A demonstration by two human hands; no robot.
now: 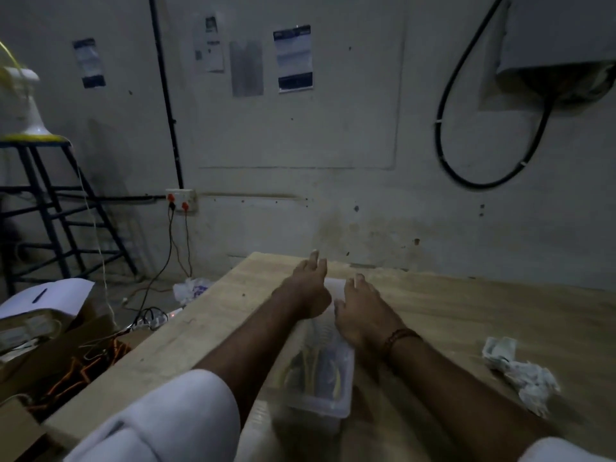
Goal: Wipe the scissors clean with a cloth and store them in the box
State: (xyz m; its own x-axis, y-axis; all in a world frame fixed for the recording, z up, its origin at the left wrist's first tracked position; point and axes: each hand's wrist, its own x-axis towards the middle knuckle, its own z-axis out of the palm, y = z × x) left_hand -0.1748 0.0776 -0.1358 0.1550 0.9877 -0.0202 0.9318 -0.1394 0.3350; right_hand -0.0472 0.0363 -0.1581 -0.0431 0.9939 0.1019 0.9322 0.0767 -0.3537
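Risk of tipping or sliding the clear box [320,378] off the table [450,315] if pressed unevenly: scissors [316,368] apparently inside, nearer than the loosely spread, empty fingers [316,261] of left hand [310,295] and right hand [361,311].

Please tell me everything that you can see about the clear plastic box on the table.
The box is a long container of clear, slightly cloudy plastic with rounded corners. It lies flat on the wooden table, its length running away from the person, between the two forearms. Through the plastic, dark and yellow shapes show inside, too blurred to name. The left hand and the right hand rest on its far end, where a pale flat part, perhaps the lid, shows between them. The crumpled cloth lies apart on the right.
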